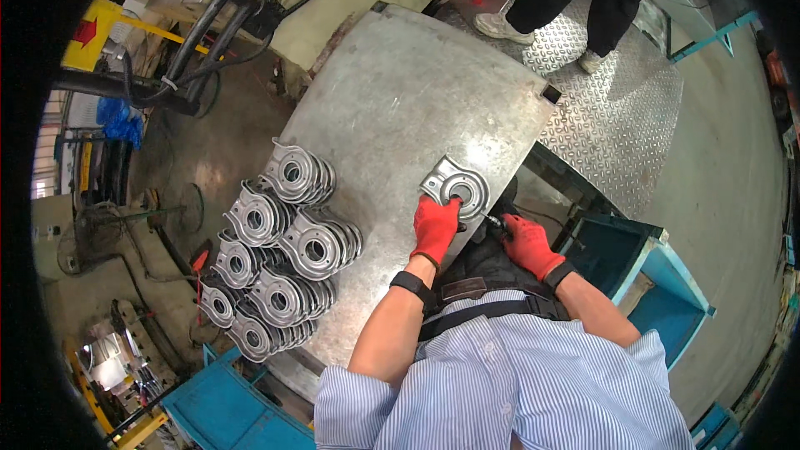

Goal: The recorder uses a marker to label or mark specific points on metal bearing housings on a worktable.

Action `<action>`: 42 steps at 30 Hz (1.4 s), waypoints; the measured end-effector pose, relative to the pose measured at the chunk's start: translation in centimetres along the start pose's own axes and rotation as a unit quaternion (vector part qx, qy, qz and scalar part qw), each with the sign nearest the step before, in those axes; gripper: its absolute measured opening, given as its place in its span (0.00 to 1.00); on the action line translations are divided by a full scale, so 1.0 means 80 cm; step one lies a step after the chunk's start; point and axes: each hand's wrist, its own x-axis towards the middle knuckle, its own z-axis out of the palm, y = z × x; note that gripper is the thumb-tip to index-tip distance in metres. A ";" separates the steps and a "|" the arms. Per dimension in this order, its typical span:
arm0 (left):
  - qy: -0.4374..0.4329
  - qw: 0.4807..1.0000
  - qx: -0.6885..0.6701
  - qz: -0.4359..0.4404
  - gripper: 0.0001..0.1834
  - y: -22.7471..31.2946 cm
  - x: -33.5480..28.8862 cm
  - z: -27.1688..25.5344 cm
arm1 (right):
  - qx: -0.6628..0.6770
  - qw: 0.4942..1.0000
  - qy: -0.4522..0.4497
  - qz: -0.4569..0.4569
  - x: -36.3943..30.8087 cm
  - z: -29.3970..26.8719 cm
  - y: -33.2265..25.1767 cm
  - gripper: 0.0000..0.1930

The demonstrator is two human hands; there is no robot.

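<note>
Near the right edge of the metal table, a stamped metal bracket [442,173] with a round flanged hole lies face up. My left hand [435,227], in a red glove, is closed on its near rim, with fingertips at the central hole. My right hand [532,247], also gloved in red, is closed around a dark, slim hand tool [495,221]. The thin tip of that tool points at the bracket's right rim; I cannot tell whether it touches. Several stacks of matching brackets [315,247] stand at the table's left side, leaning and overlapping.
The bare metal table [400,92] stretches away from me. Beyond its far right corner a person [575,0] stands on a diamond-plate floor panel [617,117]. A blue metal cabinet [667,283] stands at my right, and a black jointed arm [175,75] reaches in at far left.
</note>
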 end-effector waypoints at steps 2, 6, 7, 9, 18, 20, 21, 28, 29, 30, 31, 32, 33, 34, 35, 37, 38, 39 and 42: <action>-0.007 1.000 0.000 0.000 0.26 0.003 0.002 0.000 | -0.022 1.000 0.004 0.019 0.000 0.005 0.001 0.21; -0.013 0.999 -0.029 0.008 0.26 0.000 -0.002 0.000 | -0.015 1.000 -0.006 0.011 0.001 0.003 0.003 0.21; -0.015 0.999 -0.029 0.004 0.26 0.002 -0.001 0.000 | -0.020 1.000 -0.008 0.017 0.002 0.002 0.003 0.21; -0.017 1.000 -0.024 -0.011 0.25 0.002 0.000 -0.001 | -0.029 0.999 -0.014 0.029 0.002 0.004 0.000 0.21; -0.041 0.996 -0.076 0.016 0.24 -0.006 0.004 -0.005 | -0.041 0.999 0.009 0.010 0.002 0.003 -0.005 0.16; -0.053 0.992 -0.115 0.002 0.22 0.006 -0.001 -0.006 | -0.029 1.000 -0.009 -0.005 0.002 0.002 0.001 0.16; -0.066 0.989 -0.127 -0.022 0.21 0.038 -0.015 -0.011 | -0.022 1.000 -0.017 -0.006 0.000 0.002 0.008 0.17; -0.066 0.987 -0.146 0.021 0.16 0.027 -0.010 -0.016 | -0.026 1.000 -0.002 -0.014 0.000 0.001 -0.004 0.17; -0.047 0.994 -0.098 0.024 0.16 0.018 -0.006 -0.015 | -0.030 0.999 0.001 -0.010 0.000 0.001 -0.007 0.17; -0.029 0.998 -0.051 0.029 0.16 0.017 -0.006 -0.014 | -0.035 0.999 0.006 -0.007 0.000 0.000 -0.006 0.17; -0.010 0.999 -0.005 0.035 0.15 0.016 -0.004 -0.012 | -0.031 0.999 0.004 -0.013 0.000 0.002 -0.003 0.18; -0.018 0.999 -0.022 0.041 0.15 0.016 -0.003 -0.011 | -0.027 0.999 0.002 -0.020 0.001 0.003 0.001 0.18; -0.027 0.998 -0.038 0.045 0.15 0.017 -0.004 -0.011 | -0.022 0.999 -0.001 -0.026 0.000 0.003 0.001 0.18; -0.035 0.997 -0.054 0.049 0.15 0.019 -0.006 -0.012 | -0.022 0.999 0.012 -0.025 -0.003 0.003 0.001 0.18; -0.044 0.995 -0.086 0.030 0.15 0.015 -0.005 -0.009 | -0.022 0.999 0.025 -0.024 -0.005 0.003 0.001 0.18; -0.059 0.987 -0.152 -0.005 0.14 0.014 -0.003 -0.007 | 0.012 0.996 0.085 -0.018 -0.003 -0.002 -0.001 0.19; -0.072 0.987 -0.143 -0.001 0.13 0.013 -0.001 -0.008 | 0.047 0.990 0.131 -0.012 0.000 -0.004 -0.002 0.19; -0.086 0.987 -0.135 -0.001 0.13 0.018 -0.003 -0.012 | 0.080 0.982 0.173 -0.004 0.001 -0.007 -0.001 0.20; -0.120 0.965 -0.230 -0.031 0.12 0.026 -0.012 -0.019 | 0.125 0.972 0.187 0.061 0.001 -0.024 0.001 0.20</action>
